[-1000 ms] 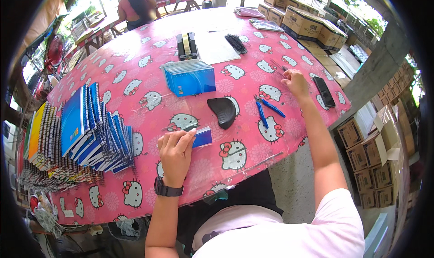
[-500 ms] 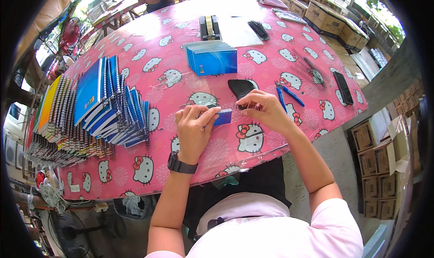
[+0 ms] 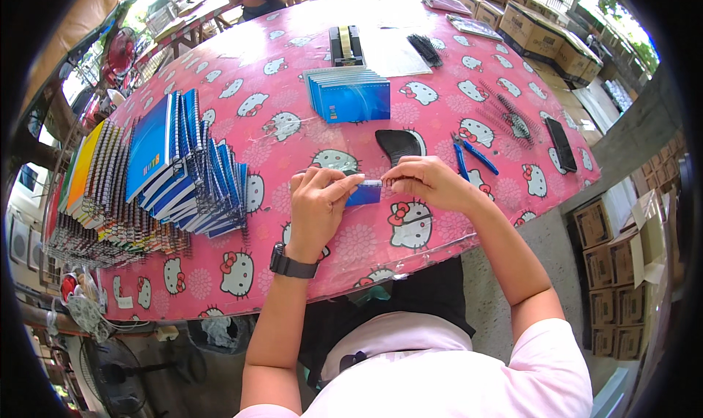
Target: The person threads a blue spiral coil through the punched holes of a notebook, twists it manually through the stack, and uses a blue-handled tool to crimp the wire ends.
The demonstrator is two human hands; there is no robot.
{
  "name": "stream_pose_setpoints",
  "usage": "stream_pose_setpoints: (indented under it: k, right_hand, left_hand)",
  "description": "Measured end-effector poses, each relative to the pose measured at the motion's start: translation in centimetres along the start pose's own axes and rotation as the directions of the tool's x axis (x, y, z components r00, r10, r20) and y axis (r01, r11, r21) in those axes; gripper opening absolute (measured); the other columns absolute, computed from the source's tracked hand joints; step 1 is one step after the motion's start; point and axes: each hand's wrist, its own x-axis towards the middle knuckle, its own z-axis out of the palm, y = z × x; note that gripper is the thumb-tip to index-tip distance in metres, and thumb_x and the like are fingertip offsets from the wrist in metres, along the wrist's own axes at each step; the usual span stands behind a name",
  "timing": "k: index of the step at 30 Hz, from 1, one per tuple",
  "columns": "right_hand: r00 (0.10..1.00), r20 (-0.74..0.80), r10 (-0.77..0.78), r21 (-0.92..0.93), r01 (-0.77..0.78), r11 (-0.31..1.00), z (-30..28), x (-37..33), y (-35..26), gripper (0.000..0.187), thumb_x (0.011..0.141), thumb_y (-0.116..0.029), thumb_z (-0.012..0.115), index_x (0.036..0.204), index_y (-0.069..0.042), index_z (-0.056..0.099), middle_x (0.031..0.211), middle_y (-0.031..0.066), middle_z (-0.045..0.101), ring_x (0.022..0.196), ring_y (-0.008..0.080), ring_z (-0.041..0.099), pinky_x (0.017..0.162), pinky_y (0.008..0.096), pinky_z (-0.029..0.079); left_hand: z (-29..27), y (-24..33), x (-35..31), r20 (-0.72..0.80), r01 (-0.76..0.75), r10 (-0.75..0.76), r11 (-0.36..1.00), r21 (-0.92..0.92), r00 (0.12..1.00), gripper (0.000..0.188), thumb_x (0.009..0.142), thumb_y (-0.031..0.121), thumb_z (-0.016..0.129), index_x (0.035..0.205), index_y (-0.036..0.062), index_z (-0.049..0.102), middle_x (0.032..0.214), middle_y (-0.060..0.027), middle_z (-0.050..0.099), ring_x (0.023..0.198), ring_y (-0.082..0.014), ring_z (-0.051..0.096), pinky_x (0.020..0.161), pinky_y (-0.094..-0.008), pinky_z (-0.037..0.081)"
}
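My left hand [image 3: 319, 200], with a dark watch on its wrist, pinches a small blue notebook [image 3: 365, 196] by its left part, low over the table. Its punched top edge faces up. At the notebook's right end, my right hand [image 3: 433, 183] has its fingers closed on a thin dark spiral binding wire [image 3: 393, 184], mostly hidden by the fingers. The wire's tip is at the notebook's edge; whether it has entered the holes is too small to tell. Just beyond the hands lies a black curved pad [image 3: 399, 144].
Blue spiral notebooks [image 3: 157, 150] and multicoloured ones [image 3: 91, 180] are piled at left. Ahead stands a row of small blue notebooks [image 3: 356, 101] before a tape dispenser [image 3: 346, 48]. Blue pliers [image 3: 476, 156], loose wire coils [image 3: 516, 123] and a phone [image 3: 560, 145] lie at right.
My right hand has moved left, bringing the binding wire up to the notebook's right end. My left hand keeps its hold on the notebook. The whole view has shifted slightly.
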Motion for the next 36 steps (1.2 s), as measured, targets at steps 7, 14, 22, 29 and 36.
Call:
stream_pose_setpoints:
  k: [7, 14, 22, 29, 36]
  right_hand:
    - [1.0, 0.003, 0.017, -0.083, -0.016, 0.996, 0.4, -0.2, 0.6, 0.019, 0.086, -0.011, 0.059, 0.102, -0.001, 0.06, 0.085, 0.0126, 0.055, 0.079, 0.0269, 0.058, 0.071, 0.0341, 0.046]
    - [0.993, -0.033, 0.11, 0.016, -0.109, 0.994, 0.5, -0.4, -2.0, 0.027, 0.091, -0.006, 0.048, 0.118, -0.006, 0.051, 0.076, 0.0099, 0.056, 0.073, 0.0193, 0.058, 0.066, 0.0335, 0.048]
    - [0.955, -0.154, 0.252, -0.008, -0.256, 0.967, -0.9, 1.5, 0.4, 0.041, 0.081, -0.018, 0.064, 0.118, -0.006, 0.052, 0.095, 0.0174, 0.063, 0.089, 0.0279, 0.061, 0.08, 0.0393, 0.049]
    - [0.934, 0.203, 0.294, -0.441, -0.181, 0.879, -3.5, 3.2, 4.6, 0.078, 0.058, -0.037, 0.082, 0.124, -0.009, 0.05, 0.126, 0.0178, 0.046, 0.122, 0.0369, 0.036, 0.103, 0.0441, 0.032]
    - [0.92, 0.188, 0.345, -0.425, -0.24, 0.873, -1.9, 3.5, 4.4, 0.086, 0.054, -0.046, 0.083, 0.125, -0.013, 0.049, 0.127, 0.0181, 0.042, 0.123, 0.0369, 0.035, 0.1, 0.0443, 0.036]
  left_hand:
    - [0.2, 1.7, 0.6, 0.032, 0.03, -0.031, 0.999, 0.041, 0.999, 0.019, 0.069, 0.009, 0.068, 0.087, 0.0112, 0.063, 0.086, -0.0024, 0.061, 0.087, -0.0217, 0.055, 0.081, -0.0359, 0.036]
    - [0.9, 2.5, 0.4, 0.043, 0.08, -0.082, 0.995, 0.055, 0.996, 0.023, 0.068, 0.019, 0.072, 0.087, 0.0117, 0.061, 0.086, -0.0026, 0.061, 0.087, -0.0228, 0.054, 0.08, -0.0375, 0.035]
    - [0.3, 2.2, 0.6, 0.208, -0.018, 0.011, 0.999, 0.032, 0.978, 0.024, 0.078, 0.024, 0.066, 0.098, 0.0131, 0.06, 0.089, -0.0022, 0.061, 0.087, -0.0216, 0.055, 0.077, -0.0363, 0.036]
    - [0.3, 1.8, 1.2, 0.229, -0.012, 0.017, 1.0, -0.023, 0.973, 0.021, 0.08, 0.029, 0.063, 0.094, 0.0132, 0.059, 0.089, -0.0025, 0.061, 0.086, -0.0219, 0.056, 0.076, -0.0365, 0.037]
    - [0.4, 2.0, 1.3, 0.06, -0.034, 0.038, 0.998, -0.057, 0.997, 0.015, 0.083, 0.029, 0.06, 0.087, 0.0142, 0.059, 0.082, -0.0007, 0.06, 0.084, -0.0191, 0.057, 0.073, -0.0338, 0.038]
